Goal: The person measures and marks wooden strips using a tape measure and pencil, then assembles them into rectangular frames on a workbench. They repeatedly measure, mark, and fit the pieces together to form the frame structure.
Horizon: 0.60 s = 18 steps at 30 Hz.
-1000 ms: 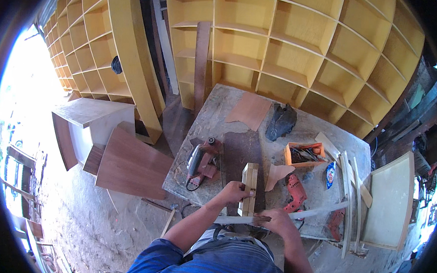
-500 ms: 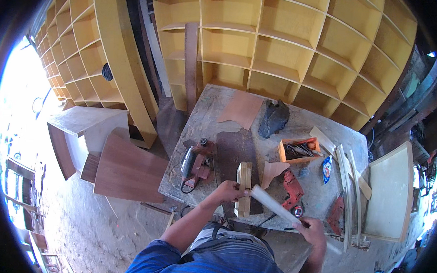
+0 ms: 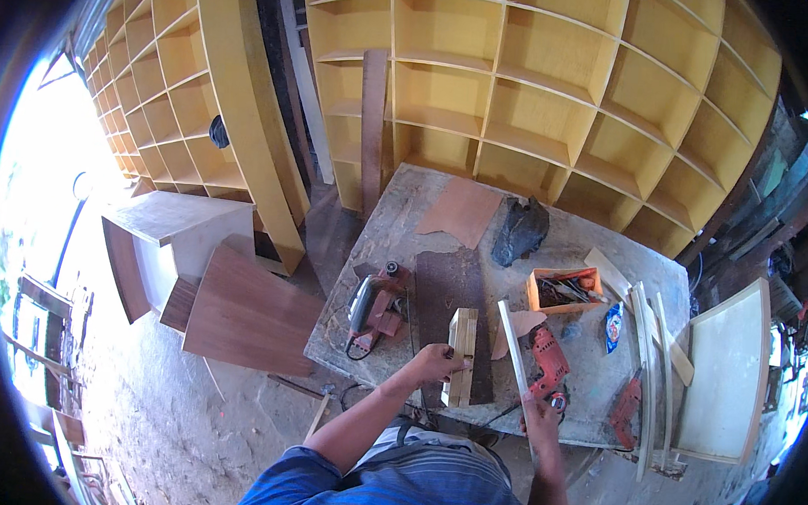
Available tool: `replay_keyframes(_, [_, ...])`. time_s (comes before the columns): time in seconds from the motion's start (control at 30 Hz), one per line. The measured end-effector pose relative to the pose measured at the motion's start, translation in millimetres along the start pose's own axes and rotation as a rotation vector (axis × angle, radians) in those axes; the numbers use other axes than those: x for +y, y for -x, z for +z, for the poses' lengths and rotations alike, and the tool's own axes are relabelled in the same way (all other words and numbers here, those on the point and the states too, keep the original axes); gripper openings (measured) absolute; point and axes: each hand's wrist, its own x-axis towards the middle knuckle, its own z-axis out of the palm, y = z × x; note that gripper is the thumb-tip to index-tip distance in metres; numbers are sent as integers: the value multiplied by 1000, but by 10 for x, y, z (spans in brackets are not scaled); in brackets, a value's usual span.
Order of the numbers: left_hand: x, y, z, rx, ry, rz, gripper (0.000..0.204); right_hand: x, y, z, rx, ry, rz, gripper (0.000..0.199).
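left hand [image 3: 437, 362]: fingers wrap the wood block [image 3: 460, 355], so the block's left face under them is hidden.
right hand [image 3: 541, 416]: at the workbench [image 3: 405, 217] front edge; its grip on the thin strip [image 3: 514, 350] is too small to tell.
strip's lower end: hidden behind the right hand.
orange tray [image 3: 563, 289]: contents too small to tell.
person's torso: cut off by the lower edge.
dark bundle [image 3: 519, 228]: kind unclear.

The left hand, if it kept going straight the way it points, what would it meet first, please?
The left hand already rests against the upright wooden block. Pushing on rightward, it would probably next meet the thin strip in the right hand, though depth is unclear.
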Motion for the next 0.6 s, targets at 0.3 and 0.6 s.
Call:
replay_keyframes(0.3, [109,63,-8,-24,-20,-4,59,133,-5,91,4,20,-45,52])
replay_keyframes(0.6, [122,135,-39,-5,-16,-31,62,299,-73,175,-16,77,-28,55])
